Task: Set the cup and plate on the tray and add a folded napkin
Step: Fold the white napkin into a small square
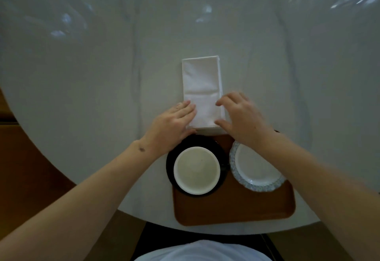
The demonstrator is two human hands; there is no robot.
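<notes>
Napkin (202, 92), white and folded into a long rectangle, lies on the pale round table (82, 96), just beyond the far edge of the brown tray (234, 205). Both hands are at its near end. The left hand (173, 124) lies flat with straight fingers on the near left corner of the napkin, its thumb along the near edge. The right hand (241, 116) is at the near right corner; its fingers are loosely bent over the right edge and its thumb touches the near edge, but whether it really pinches the cloth cannot be told. On the tray stands a white cup (197, 170) on a dark saucer (171, 170), at the left side. To the right of it is a white plate (257, 170) with a blue patterned rim, partly under the right forearm. The tray reaches the near edge of the table.
</notes>
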